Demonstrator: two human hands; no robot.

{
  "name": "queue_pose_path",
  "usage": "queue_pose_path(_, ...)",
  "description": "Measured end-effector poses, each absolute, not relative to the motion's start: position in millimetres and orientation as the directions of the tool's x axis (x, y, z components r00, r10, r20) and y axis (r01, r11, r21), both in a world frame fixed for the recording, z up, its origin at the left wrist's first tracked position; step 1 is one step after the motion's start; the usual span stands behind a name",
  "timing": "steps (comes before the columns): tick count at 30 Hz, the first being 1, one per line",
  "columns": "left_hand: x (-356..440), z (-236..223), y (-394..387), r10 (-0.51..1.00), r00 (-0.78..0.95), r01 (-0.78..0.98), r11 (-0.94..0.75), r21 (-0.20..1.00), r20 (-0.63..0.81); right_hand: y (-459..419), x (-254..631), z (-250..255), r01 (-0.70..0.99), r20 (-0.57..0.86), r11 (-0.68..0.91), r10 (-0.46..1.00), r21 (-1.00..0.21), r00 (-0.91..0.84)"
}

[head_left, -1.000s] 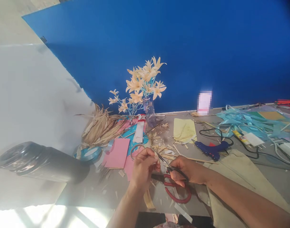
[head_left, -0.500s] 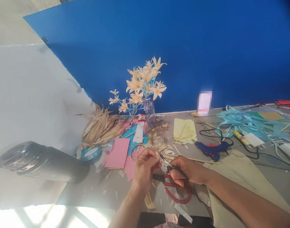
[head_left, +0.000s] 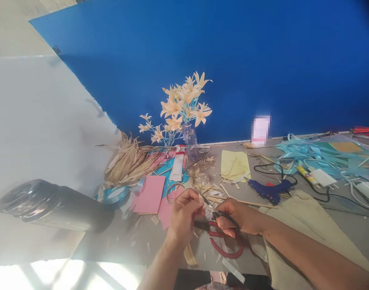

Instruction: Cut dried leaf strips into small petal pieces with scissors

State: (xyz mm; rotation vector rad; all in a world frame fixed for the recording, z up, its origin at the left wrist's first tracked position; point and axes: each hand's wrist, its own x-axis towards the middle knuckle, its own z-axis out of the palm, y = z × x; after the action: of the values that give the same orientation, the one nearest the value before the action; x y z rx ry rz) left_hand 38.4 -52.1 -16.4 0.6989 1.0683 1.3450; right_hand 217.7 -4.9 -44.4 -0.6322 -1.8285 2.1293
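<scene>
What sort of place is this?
Likely a handicraft workspace: the grey tabletop holds cream, star-shaped flowers in a clear vase and a dark-blue plastic glue gun; the right hand holds black-handled metal scissors.

The right hand (head_left: 232, 217) grips black-handled scissors (head_left: 215, 215) beside the left hand (head_left: 182, 213), its fingertips pinched (anything between them is too small to tell), above the worktop (head_left: 347, 229).

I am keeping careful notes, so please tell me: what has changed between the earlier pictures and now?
Very little: the left hand has shifted slightly rightward, toward the black-handled scissors, since the first picture. Nothing was visibly taken or let go. The right hand still holds the scissors; the flowers, glue gun and red-handled tool stayed in place.
</scene>
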Motion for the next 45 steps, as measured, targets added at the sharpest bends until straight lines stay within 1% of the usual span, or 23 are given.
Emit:
queue_pose_path(3,42.6,-16.9,-53.8,0.971,-0.096,-0.425,0.158,0.891,-0.218,-5.2,216.2,-47.5,0.074,-0.156,-0.179,0.501,-0.981,-0.851)
queue_pose_path(5,45.6,-17.3,-54.5,0.966,-0.101,-0.448,0.168,0.878,-0.237,-4.4,214.9,-50.0,0.041,-0.157,-0.216,0.556,-0.976,-0.816)
queue_pose_path(10,50.0,-22.1,-54.5,0.962,-0.132,-0.439,0.162,0.884,-0.241,-0.8,210.4,-49.6,-0.072,-0.175,-0.284,0.752,-0.956,-0.636)
queue_pose_path(14,54.9,-29.8,-56.0,0.964,-0.127,-0.407,0.165,0.898,-0.235,-2.3,206.6,-46.1,-0.187,-0.132,-0.262,0.845,-0.947,-0.518)
queue_pose_path(17,60.1,-32.8,-57.8,0.961,-0.108,-0.392,0.193,0.899,-0.253,-4.6,205.3,-43.2,-0.196,-0.118,-0.233,0.875,-0.952,-0.47)
queue_pose_path(23,66.3,-27.2,-58.6,0.958,-0.043,-0.472,0.23,0.851,-0.283,-3.2,206.0,-34.3,-0.171,-0.155,-0.255,0.88,-0.952,-0.45)
queue_pose_path(27,65.3,-26.7,-53.3,0.957,-0.061,-0.399,0.236,0.886,-0.282,-2.6,205.4,-35.1,-0.155,-0.137,-0.224,0.889,-0.962,-0.436)
queue_pose_path(30,64.1,-25.9,-44.0,0.939,0.049,-0.449,0.326,0.832,-0.341,-2.5,203.9,-35.0,-0.178,-0.116,-0.221,0.878,-0.959,-0.464)
queue_pose_path(33,65.2,-19.7,-31.5,0.907,0.19,-0.517,0.419,0.746,-0.377,0.9,205.0,-31.9,-0.199,-0.077,-0.176,0.901,-0.964,-0.427)
queue_pose_path(35,65.3,-13.3,-22.0,0.906,0.219,-0.527,0.422,0.737,-0.362,5.7,209.2,-29.0,-0.209,-0.036,-0.125,0.922,-0.97,-0.386)
queue_pose_path(37,62.4,-7.4,-10.5,0.925,0.194,-0.516,0.38,0.768,-0.328,11.6,216.1,-26.5,-0.204,0.008,-0.067,0.937,-0.977,-0.348)
queue_pose_path(38,59.5,-5.4,-3.4,0.937,0.164,-0.483,0.348,0.803,-0.308,14.7,220.2,-25.7,-0.207,0.025,-0.048,0.941,-0.977,-0.338)
queue_pose_path(39,55.9,-4.4,5.0,0.952,0.122,-0.404,0.306,0.862,-0.28,17.7,224.5,-25.4,-0.214,0.037,-0.036,0.944,-0.976,-0.329)
queue_pose_path(40,51.9,-4.5,14.7,0.966,0.077,-0.283,0.257,0.924,-0.245,20.7,228.7,-25.6,-0.225,0.044,-0.032,0.945,-0.974,-0.324)
queue_pose_path(41,47.9,-5.8,25.8,0.978,0.048,-0.114,0.209,0.971,-0.205,23.5,232.6,-26.3,-0.236,0.046,-0.033,0.946,-0.971,-0.321)
queue_pose_path(42,44.2,-8.3,38.3,0.988,0.017,0.09,0.148,0.985,-0.15,26.2,236.0,-27.5,-0.242,0.047,-0.031,0.949,-0.97,-0.311)
queue_pose_path(43,41.3,-11.7,51.9,0.993,-0.01,0.2,0.121,0.972,-0.121,28.8,238.9,-28.9,-0.234,0.046,-0.024,0.955,-0.972,-0.292)
queue_pose_path(45,38.6,-20.1,81.1,0.994,-0.054,0.318,0.104,0.942,-0.091,33.5,242.6,-31.5,-0.197,0.042,-0.008,0.967,-0.98,-0.252)
